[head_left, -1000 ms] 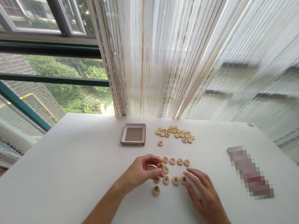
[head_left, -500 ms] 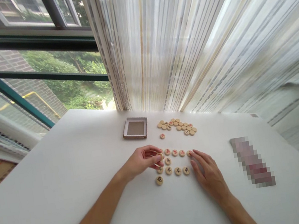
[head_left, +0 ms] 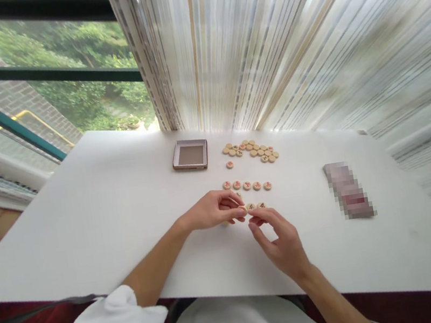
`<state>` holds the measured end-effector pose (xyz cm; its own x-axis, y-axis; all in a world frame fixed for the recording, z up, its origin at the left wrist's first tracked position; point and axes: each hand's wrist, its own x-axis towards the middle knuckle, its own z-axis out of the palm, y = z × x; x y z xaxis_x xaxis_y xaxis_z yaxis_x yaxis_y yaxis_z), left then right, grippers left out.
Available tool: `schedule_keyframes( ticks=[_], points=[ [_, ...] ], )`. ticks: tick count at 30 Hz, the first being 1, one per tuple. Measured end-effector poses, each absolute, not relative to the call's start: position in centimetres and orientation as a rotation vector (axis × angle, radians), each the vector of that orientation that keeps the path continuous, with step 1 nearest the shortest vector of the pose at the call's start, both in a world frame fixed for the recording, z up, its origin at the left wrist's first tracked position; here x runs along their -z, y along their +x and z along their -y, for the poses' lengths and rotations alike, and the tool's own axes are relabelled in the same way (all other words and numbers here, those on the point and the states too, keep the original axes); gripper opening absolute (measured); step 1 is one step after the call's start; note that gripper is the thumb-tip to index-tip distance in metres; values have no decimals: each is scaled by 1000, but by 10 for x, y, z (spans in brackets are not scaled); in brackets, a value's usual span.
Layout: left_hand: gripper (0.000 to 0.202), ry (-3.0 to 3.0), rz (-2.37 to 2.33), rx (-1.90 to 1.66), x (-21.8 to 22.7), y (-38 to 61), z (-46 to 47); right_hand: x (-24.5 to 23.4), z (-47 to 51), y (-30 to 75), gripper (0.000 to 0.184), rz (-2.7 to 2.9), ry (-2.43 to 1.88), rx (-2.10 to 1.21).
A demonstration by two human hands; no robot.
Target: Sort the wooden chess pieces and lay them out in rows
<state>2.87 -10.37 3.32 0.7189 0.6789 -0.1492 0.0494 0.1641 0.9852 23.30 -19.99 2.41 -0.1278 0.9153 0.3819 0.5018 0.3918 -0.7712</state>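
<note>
My left hand (head_left: 218, 208) pinches a pale round Chinese chess piece (head_left: 243, 210) between thumb and fingers, over the left part of the near rows. My right hand (head_left: 279, 236) is close beside it, thumb and index finger apart, its fingertips at or almost at that piece; contact is unclear. Just beyond lies a row of red-marked Chinese chess pieces (head_left: 247, 185). Two black-marked pieces (head_left: 256, 207) show to the right of the held one. Other black-marked pieces are partly hidden under my left hand.
Farther back lies a cluster of Chinese chess pieces (head_left: 257, 149), mostly blank side up, with a single red-marked piece (head_left: 229, 164) in front. A shallow square box (head_left: 190, 154) rests left of them. A blurred-out flat object (head_left: 348, 189) lies right on the white table (head_left: 103, 201); curtains hang behind.
My left hand has moved right and nearer with its piece. My right hand has left the right end of the red row and come in beside my left. The view has tilted down.
</note>
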Motion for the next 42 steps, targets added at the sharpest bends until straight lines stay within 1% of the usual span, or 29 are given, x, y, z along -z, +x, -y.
schedule_keyframes(
  ticks=[7,11,14,16,18,26,31,37,40,42],
  points=[
    [37,1455,-623,-423,-35,29,108,-29,194,222,15,1547,-1284,-883],
    [37,1554,-602,-423,-38,22,106,-27,192,222,17,1413,-1297,-1060],
    [32,1785,-765,-534,-41,12,99,-23,191,222,19,1378,-1329,-1104],
    [28,1918,-869,-559,-43,4,94,-20,191,221,20,1397,-1402,-1094],
    [27,1989,-914,-499,-43,-2,90,-17,192,220,20,1436,-1479,-1067],
    [30,2077,-1016,-209,-36,-1,92,-7,190,209,21,1538,-1684,-842],
    [32,2120,-1055,-143,-37,1,93,-5,190,205,18,1576,-1749,-726],
    [31,2133,-1047,-130,-38,0,93,-2,193,204,13,1591,-1729,-621],
    [30,2142,-1047,-135,-39,0,93,1,197,206,8,1682,-1621,-563],
    [30,2140,-1044,-140,-39,1,93,3,201,208,10,1763,-1540,-538]
  ],
)
